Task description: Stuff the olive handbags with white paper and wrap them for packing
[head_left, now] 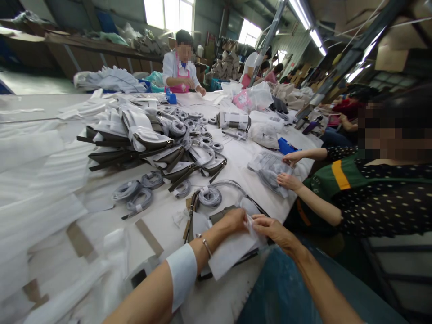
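Note:
My left hand (234, 220) and my right hand (272, 228) meet at the near edge of the table, both pinching a sheet of white wrapping paper (229, 252). The paper lies over a dark olive bag piece (222, 215) under my hands. A bracelet sits on my left wrist, with a white sleeve cuff behind it. A coiled grey strap (209, 196) with a paper band lies just beyond my left hand.
A pile of dark bag parts wrapped in white paper (141, 139) fills the table's middle, with more coiled straps (133, 193). White foam sheets (30, 180) stack at the left. A co-worker's hands (290, 171) handle a plastic bag at the right; another person stands at the far end.

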Tool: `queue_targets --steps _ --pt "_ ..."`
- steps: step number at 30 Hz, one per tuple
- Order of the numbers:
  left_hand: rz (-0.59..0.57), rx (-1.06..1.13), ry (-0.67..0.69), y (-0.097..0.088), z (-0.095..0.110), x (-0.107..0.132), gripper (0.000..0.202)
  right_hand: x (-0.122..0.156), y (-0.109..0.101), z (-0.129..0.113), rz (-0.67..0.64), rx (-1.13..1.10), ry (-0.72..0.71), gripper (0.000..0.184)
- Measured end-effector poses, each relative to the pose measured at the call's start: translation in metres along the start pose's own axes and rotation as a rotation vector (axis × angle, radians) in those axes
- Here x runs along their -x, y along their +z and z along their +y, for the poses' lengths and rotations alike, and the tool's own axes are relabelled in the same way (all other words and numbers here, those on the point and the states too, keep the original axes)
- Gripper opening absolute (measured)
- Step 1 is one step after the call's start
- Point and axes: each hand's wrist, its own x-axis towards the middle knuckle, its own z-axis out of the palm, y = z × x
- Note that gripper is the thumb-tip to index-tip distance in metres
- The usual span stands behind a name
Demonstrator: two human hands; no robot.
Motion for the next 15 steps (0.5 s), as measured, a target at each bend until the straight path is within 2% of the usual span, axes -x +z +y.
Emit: queue_targets --steps 3,6,8,11,15 --pt "0.004 -0.066 0.077 -0.004 0.004 -0.001 0.035 0.003 -0.001 -0.002 0.036 0.081 -0.056 0.043" --pt "-0.055 -0.035 0.132 -0.011 -0.002 -0.003 0.039 0.004 -0.005 0.003 0.06 0.0 0.018 0.035" --pt "-0.111 0.027 0.152 -0.014 -0.01 -0.005 0.041 0.001 -0.006 0.008 0.11 -0.069 0.074 0.043" --pt "-0.162 0.117 0.157 -0.013 -0.018 -0.008 0.053 -0.007 -0.004 0.011 0.163 -0.075 0.073 0.053" --pt "-0.141 0.154 0.131 -0.006 -0.019 -0.012 0.063 -0.013 -0.001 0.005 0.138 -0.018 0.079 0.06"
